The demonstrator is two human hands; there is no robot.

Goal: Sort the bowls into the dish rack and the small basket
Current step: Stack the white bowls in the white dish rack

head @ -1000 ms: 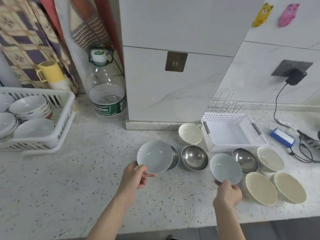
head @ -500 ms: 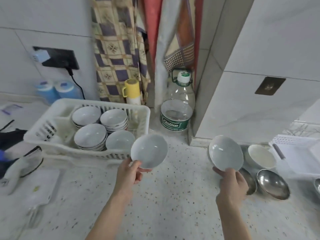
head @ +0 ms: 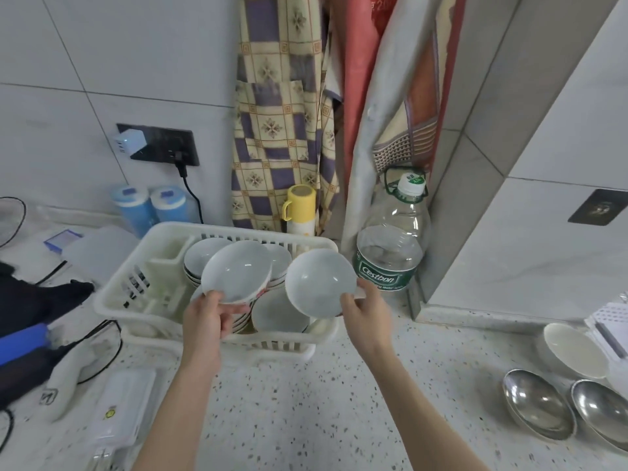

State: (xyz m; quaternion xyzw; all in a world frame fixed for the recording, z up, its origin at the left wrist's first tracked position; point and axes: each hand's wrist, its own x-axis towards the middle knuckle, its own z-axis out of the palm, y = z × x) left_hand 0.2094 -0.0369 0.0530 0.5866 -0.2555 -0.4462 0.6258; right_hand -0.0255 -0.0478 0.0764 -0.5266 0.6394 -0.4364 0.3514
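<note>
On the left, the white plastic dish rack point(head: 115, 300) sits on the speckled stone counter point(head: 306, 402). Inside it are stacks of pale blue-white china bowls point(head: 282, 314), some on top of others. The left hand point(head: 204, 321) pinches the rim of one pale china bowl point(head: 238, 271) and holds it tipped up over the stacks. The right hand point(head: 368, 314) holds a second pale china bowl point(head: 319, 283) by its edge, over the right end of the rack.

The two held bowls are close side by side. They could bump and chip, because each hand holds only a small bit of rim. A bowl could also slip and crash onto the stacks below.

Behind the rack stands a big clear plastic water bottle point(head: 394, 246). Far right, a cream bowl point(head: 574, 350) and two shiny metal bowls point(head: 540, 407) wait on the counter. Only a corner of the small white basket point(head: 611, 321) shows.
</note>
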